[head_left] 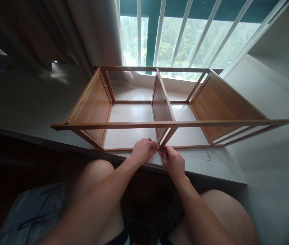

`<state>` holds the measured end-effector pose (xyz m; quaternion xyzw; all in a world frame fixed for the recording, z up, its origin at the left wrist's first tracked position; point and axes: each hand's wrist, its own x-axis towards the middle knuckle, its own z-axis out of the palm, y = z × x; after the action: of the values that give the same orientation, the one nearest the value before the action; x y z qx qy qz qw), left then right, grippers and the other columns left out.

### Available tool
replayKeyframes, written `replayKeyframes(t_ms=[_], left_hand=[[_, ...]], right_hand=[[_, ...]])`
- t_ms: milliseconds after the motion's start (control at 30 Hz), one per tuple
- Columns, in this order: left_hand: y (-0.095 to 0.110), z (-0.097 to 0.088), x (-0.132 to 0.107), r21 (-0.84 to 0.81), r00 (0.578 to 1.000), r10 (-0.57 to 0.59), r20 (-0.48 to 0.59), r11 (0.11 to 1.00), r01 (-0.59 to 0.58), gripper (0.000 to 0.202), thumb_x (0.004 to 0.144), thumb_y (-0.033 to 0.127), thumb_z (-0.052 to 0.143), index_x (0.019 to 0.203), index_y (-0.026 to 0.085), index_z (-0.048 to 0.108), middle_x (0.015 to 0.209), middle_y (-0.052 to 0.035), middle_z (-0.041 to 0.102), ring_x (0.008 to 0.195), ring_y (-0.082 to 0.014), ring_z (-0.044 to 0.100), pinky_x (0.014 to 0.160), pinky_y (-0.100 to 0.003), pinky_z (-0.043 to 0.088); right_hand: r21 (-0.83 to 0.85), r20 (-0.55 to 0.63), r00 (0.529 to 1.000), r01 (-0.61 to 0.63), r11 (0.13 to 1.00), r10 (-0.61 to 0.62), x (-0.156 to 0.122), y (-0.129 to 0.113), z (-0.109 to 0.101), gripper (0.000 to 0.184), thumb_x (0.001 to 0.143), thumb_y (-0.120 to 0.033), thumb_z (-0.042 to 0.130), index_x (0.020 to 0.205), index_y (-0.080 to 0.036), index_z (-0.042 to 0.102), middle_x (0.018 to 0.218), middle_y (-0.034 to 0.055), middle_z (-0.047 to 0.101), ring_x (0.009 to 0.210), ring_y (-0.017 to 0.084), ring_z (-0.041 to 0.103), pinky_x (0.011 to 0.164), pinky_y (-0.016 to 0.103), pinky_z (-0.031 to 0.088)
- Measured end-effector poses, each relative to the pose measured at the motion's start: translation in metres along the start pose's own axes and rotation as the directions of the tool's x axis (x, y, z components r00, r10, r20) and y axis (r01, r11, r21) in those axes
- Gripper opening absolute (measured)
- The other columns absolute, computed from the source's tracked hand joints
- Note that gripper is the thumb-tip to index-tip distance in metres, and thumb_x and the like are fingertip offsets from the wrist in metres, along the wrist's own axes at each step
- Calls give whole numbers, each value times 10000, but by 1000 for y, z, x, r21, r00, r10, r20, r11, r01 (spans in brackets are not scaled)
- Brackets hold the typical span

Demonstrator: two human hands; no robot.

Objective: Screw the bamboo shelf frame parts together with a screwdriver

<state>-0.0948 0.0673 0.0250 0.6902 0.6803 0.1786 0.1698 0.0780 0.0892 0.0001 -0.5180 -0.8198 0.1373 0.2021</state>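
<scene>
A wooden shelf frame [134, 125] with side panels and a middle divider [163, 97] lies on the pale window ledge. At the foot of the divider, by the lower front rail [192, 147], my two hands meet. My left hand [144, 149] is closed, its fingertips pinched at the joint. From the right, my right hand [173, 161] is closed too, thumb and finger together at the same spot. A small, thin, dark piece [162, 149] shows between the fingertips, too small to name. An L-shaped hex key [208, 154] lies on the ledge to the right.
Behind the frame stands a barred window [175, 41], with a curtain [93, 30] at its left. A wall [277, 112] closes off the right side. The ledge's front edge [210, 176] runs just before my knees. A flat package with a dark cord [34, 217] lies lower left.
</scene>
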Motion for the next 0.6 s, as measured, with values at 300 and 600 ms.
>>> replayKeyframes(t_ms=[300, 600], left_hand=[[-1, -1, -1, -6, 1000, 27, 15, 1000, -27, 187, 838, 262, 560, 972, 290, 688, 924, -29, 614, 908, -201, 570, 789, -299, 443], [5, -1, -13, 74, 998, 56, -15, 996, -55, 209, 839, 358, 587, 1018, 287, 669, 954, -40, 606, 921, -212, 565, 786, -311, 439]], right_hand=[[63, 41, 999, 16, 998, -18, 1, 2, -3, 192, 880, -268, 554, 1063, -232, 601, 878, 27, 687, 781, 182, 604, 634, 256, 336], [189, 0, 999, 43, 981, -43, -6, 7, -4, 337, 863, -226, 560, 1198, -226, 592, 913, 46, 676, 819, 192, 596, 724, 274, 410]])
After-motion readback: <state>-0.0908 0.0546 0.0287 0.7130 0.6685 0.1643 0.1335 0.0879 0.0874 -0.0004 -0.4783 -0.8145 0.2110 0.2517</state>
